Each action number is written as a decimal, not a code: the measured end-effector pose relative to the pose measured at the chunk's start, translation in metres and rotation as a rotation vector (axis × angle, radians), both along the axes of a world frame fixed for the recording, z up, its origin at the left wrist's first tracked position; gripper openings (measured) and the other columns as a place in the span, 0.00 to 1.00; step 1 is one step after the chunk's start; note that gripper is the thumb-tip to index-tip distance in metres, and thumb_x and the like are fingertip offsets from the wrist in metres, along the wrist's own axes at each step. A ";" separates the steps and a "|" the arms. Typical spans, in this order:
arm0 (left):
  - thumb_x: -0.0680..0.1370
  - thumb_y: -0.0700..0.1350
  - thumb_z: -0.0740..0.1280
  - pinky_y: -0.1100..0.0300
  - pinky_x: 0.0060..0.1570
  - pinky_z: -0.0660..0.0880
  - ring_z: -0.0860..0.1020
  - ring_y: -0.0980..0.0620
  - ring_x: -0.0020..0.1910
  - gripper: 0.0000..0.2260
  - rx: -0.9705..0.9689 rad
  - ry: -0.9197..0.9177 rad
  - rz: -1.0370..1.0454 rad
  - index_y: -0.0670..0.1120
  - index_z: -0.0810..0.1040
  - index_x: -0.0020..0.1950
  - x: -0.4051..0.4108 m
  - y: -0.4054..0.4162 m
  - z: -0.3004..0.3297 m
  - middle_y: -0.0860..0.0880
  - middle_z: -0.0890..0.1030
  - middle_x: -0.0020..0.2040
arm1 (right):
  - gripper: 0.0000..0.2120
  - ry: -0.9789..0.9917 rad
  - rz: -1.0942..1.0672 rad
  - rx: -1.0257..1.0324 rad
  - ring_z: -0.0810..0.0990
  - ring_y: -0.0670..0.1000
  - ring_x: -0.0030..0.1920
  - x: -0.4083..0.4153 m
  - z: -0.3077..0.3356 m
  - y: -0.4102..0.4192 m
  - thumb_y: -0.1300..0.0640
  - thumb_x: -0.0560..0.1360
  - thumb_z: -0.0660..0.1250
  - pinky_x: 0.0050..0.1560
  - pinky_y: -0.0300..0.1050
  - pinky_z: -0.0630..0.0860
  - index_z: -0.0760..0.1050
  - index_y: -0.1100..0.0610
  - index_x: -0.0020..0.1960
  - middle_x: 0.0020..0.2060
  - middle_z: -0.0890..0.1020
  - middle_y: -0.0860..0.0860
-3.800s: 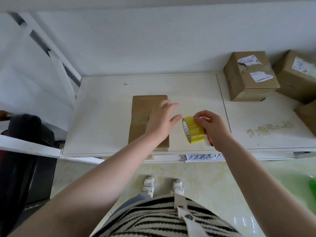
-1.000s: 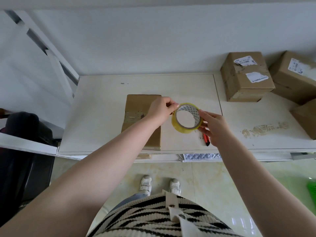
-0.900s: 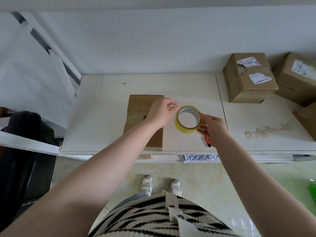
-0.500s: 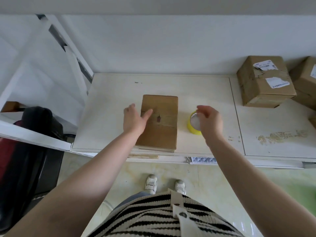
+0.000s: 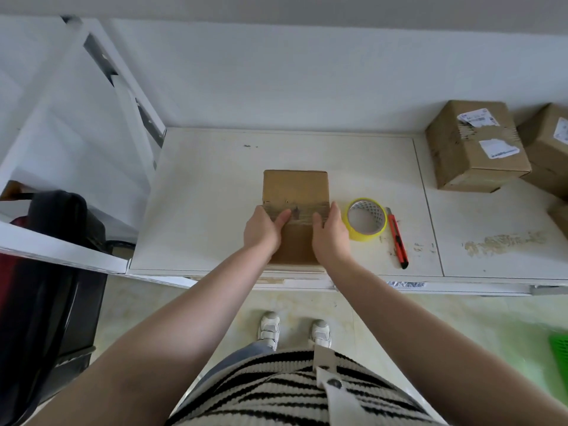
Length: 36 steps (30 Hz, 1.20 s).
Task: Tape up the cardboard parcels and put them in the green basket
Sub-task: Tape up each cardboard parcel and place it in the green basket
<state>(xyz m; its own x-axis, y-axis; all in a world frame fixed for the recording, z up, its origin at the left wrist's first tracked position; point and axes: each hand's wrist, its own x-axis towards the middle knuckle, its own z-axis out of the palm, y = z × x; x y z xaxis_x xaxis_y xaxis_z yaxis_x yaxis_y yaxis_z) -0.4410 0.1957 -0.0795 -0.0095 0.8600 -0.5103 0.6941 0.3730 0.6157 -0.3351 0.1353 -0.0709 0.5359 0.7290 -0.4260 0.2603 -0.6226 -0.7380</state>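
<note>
A flat brown cardboard parcel (image 5: 295, 187) lies on the white table (image 5: 209, 195) near its front edge, with a band of tape across its middle. My left hand (image 5: 262, 230) grips the parcel's left edge, thumb on top over the tape band. My right hand (image 5: 330, 233) grips the right edge the same way. The yellow tape roll (image 5: 365, 236) lies flat on the table just right of my right hand, untouched. Only a corner of the green basket (image 5: 560, 348) shows, on the floor at the far right.
An orange utility knife (image 5: 397, 238) lies right of the tape roll. Two labelled cardboard boxes (image 5: 473, 146) (image 5: 547, 149) stand at the back right against the wall. A black case (image 5: 52, 256) sits on the floor to the left, beside a white frame (image 5: 61, 250).
My right hand set the tape roll down on the table and moved to the parcel's right edge. My left hand shifted from the left side onto the parcel's edge.
</note>
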 end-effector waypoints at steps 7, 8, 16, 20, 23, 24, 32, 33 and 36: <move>0.82 0.58 0.55 0.45 0.75 0.42 0.42 0.41 0.79 0.38 0.303 0.368 -0.356 0.40 0.37 0.79 0.005 0.002 0.003 0.39 0.37 0.79 | 0.17 0.057 0.006 -0.010 0.77 0.60 0.56 0.016 -0.014 0.006 0.51 0.84 0.54 0.47 0.44 0.66 0.73 0.63 0.58 0.54 0.80 0.60; 0.82 0.58 0.53 0.45 0.74 0.37 0.38 0.42 0.79 0.37 0.472 0.417 -0.445 0.40 0.36 0.79 0.010 0.004 0.003 0.40 0.35 0.79 | 0.16 0.056 0.015 0.002 0.77 0.59 0.54 0.017 -0.014 0.005 0.52 0.84 0.54 0.46 0.44 0.66 0.73 0.63 0.57 0.53 0.80 0.60; 0.83 0.58 0.47 0.43 0.76 0.37 0.35 0.45 0.78 0.32 0.550 0.537 -0.712 0.43 0.37 0.80 0.035 0.020 -0.014 0.43 0.35 0.79 | 0.10 -0.017 0.044 0.009 0.73 0.56 0.46 0.015 -0.015 0.006 0.55 0.83 0.56 0.40 0.44 0.60 0.71 0.61 0.50 0.50 0.79 0.63; 0.83 0.59 0.47 0.43 0.76 0.37 0.36 0.45 0.78 0.33 0.545 0.518 -0.720 0.43 0.38 0.80 0.036 0.022 -0.015 0.43 0.35 0.79 | 0.13 0.029 0.031 -0.001 0.77 0.60 0.52 0.014 -0.010 0.007 0.55 0.83 0.56 0.44 0.46 0.65 0.73 0.65 0.54 0.51 0.80 0.63; 0.81 0.64 0.46 0.44 0.75 0.35 0.36 0.45 0.78 0.36 0.495 0.441 -0.701 0.44 0.37 0.80 0.030 0.026 -0.010 0.44 0.35 0.79 | 0.18 0.215 -0.015 0.028 0.78 0.51 0.56 0.019 0.004 0.001 0.50 0.83 0.58 0.50 0.40 0.71 0.76 0.61 0.63 0.56 0.81 0.56; 0.80 0.65 0.47 0.45 0.75 0.35 0.35 0.45 0.78 0.37 0.469 0.353 -0.657 0.44 0.37 0.79 0.026 0.028 -0.008 0.44 0.35 0.79 | 0.19 0.301 -0.030 0.072 0.77 0.46 0.59 0.021 0.010 -0.003 0.47 0.82 0.58 0.57 0.38 0.72 0.74 0.55 0.68 0.61 0.80 0.51; 0.71 0.74 0.59 0.42 0.74 0.60 0.59 0.47 0.77 0.44 -0.309 -0.823 0.020 0.56 0.50 0.80 0.005 0.031 0.025 0.49 0.57 0.80 | 0.37 -0.137 0.161 0.140 0.72 0.52 0.59 0.032 0.037 0.007 0.49 0.72 0.73 0.64 0.49 0.69 0.59 0.41 0.76 0.58 0.71 0.52; 0.73 0.71 0.62 0.43 0.70 0.67 0.68 0.46 0.73 0.41 -0.332 -0.831 0.022 0.54 0.53 0.80 0.005 0.028 0.029 0.48 0.65 0.77 | 0.42 -0.139 0.166 0.083 0.71 0.55 0.62 0.030 0.033 0.009 0.48 0.70 0.75 0.64 0.53 0.70 0.56 0.45 0.77 0.60 0.70 0.54; 0.82 0.55 0.59 0.44 0.69 0.69 0.71 0.43 0.70 0.28 -0.144 -0.491 -0.008 0.51 0.54 0.80 0.009 0.027 0.030 0.44 0.65 0.77 | 0.34 0.017 0.121 0.038 0.72 0.57 0.64 0.025 0.023 0.011 0.47 0.74 0.71 0.66 0.57 0.71 0.62 0.52 0.76 0.63 0.71 0.56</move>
